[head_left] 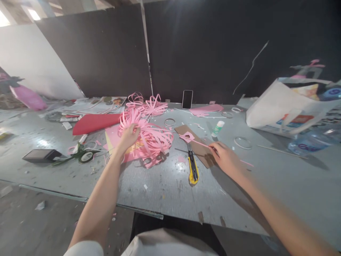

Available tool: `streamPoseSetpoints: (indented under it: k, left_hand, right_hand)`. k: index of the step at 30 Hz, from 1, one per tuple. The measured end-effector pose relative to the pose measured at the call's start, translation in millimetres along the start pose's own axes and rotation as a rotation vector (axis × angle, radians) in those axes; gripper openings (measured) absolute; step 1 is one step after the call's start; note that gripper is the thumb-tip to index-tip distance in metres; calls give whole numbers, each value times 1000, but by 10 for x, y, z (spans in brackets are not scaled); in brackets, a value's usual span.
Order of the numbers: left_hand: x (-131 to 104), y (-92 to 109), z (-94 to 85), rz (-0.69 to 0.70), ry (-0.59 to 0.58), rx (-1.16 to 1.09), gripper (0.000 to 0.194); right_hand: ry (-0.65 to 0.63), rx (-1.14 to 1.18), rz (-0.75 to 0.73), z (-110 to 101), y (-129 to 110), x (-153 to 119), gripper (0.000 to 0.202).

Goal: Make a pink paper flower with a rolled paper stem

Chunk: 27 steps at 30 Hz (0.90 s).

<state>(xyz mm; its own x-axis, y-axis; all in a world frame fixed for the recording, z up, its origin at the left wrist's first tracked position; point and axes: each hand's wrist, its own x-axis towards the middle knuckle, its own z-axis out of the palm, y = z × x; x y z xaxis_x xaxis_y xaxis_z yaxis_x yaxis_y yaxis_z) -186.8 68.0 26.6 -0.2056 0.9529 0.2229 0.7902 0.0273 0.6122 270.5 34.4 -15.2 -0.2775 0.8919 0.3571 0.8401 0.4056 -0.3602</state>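
My left hand [129,137] rests on a heap of looped pink paper strips [157,138], its fingers curled in among them; what they grip is partly hidden. On the right, my right hand [220,153] pinches the end of a thin pink strip [199,143]. That strip reaches left to a small pink paper piece with a hole [187,137], above a brown board [205,154]. A yellow utility knife [193,167] lies between my hands, its tip close to the pink piece. More pink loops [153,106] sit behind the heap.
A glue stick [217,128] and a phone [187,99] stand farther back. At left are red paper [96,123], green tape [86,156] and a dark box [42,155]. A white bag [282,106] and a plastic bottle [311,142] are at right. The table's front edge [125,209] is near me.
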Motion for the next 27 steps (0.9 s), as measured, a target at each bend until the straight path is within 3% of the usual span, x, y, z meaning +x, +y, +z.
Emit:
streamPoseSetpoints:
  k: [16, 21, 27]
  left_hand:
    - [-385, 495, 125, 308, 394, 80, 20]
    - [-616, 737, 212, 482, 420, 38, 19]
    - [-902, 975, 431, 685, 317, -41, 21]
  right_hand:
    - [-14, -176, 13, 116, 253, -5, 21]
    - [-22, -220, 83, 91, 241, 1, 23]
    - [-50, -271, 159, 47, 268, 18, 20]
